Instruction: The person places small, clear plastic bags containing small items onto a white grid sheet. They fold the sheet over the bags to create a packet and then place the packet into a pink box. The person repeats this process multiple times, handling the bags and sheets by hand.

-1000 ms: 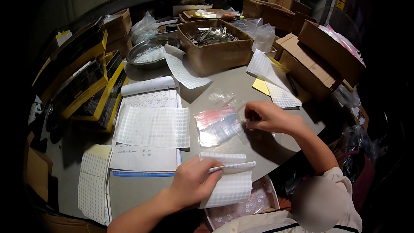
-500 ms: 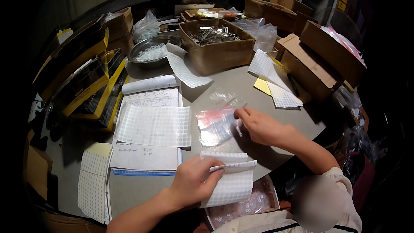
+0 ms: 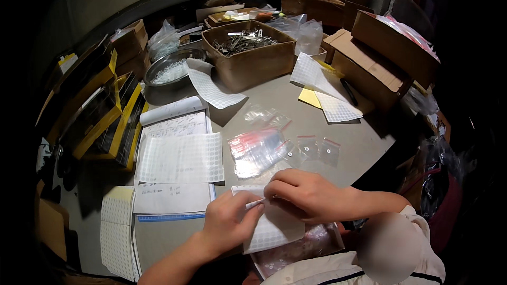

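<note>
My left hand [image 3: 230, 217] pinches a folded sheet of small round stickers [image 3: 269, 230] near the table's front edge. At the fold, my right hand [image 3: 303, 192] has its fingers closed against the same sheet, its fingertips close to those of the left; whether a single sticker is between them cannot be made out. Just beyond lies a pile of small clear zip bags [image 3: 257, 148] with red seal strips. To its right, small bags [image 3: 330, 151] lie spread out, each with a little white round piece on it.
On the left lie a notepad [image 3: 171, 195] topped by a sticker sheet [image 3: 182, 155], and more dotted sheets [image 3: 117, 227]. A metal bowl [image 3: 174, 67] and a carton of metal parts [image 3: 248, 63] stand behind. Cartons [image 3: 364, 68] stand at right. An open box of small pieces [image 3: 301, 250] sits below my hands.
My right hand has moved from the zip bags back toward me, to the sticker sheet in my left hand. Small bags it had covered now show. The whole view has shifted slightly.
</note>
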`<state>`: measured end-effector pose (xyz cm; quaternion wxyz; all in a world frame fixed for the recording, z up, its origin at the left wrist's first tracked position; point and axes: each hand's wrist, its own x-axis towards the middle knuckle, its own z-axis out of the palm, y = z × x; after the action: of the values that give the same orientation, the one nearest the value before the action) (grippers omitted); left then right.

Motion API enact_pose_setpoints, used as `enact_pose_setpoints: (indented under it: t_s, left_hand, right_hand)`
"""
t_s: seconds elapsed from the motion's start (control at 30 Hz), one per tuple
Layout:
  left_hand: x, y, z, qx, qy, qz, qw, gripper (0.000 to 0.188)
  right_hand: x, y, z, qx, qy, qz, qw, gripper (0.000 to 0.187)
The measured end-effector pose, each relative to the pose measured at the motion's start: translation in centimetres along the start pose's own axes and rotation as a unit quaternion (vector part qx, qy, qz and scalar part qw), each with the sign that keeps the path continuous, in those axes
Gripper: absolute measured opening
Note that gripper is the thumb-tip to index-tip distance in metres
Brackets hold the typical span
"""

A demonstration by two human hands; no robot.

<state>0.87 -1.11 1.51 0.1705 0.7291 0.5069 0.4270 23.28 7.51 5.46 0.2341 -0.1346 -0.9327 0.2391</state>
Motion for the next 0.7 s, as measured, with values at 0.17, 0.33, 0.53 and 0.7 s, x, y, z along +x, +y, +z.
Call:
enact_pose_setpoints:
  t_s: [0.17,0.33,0.53,0.7]
  left_hand:
    - [-0.3,-0.4,0.3,-0.054,-0.007,-0.062,0.997,0.016]
    - [0.6,0.2,-0.5,-0.165,-0.076,-0.247,0.952,0.019]
    - [0.4,-0.4,-0.5,-0.225,-0.089,-0.29,0.926,0.02]
    - [0.4,-0.5,-0.3,-0.226,-0.1,-0.276,0.929,0.017]
  right_hand:
    - [-0.2,0.1,1.1,-0.096,0.055,-0.055,0.992,0.03]
    - [-1.4,0.6,1.8,-0.186,0.076,-0.183,0.962,0.035]
    - [-4.6,4.2,-4.1,-0.007,0.088,0.054,0.995,0.019]
    - [-7.3,10.4,-9.3,0.104,0.025,0.373,0.922,0.017]
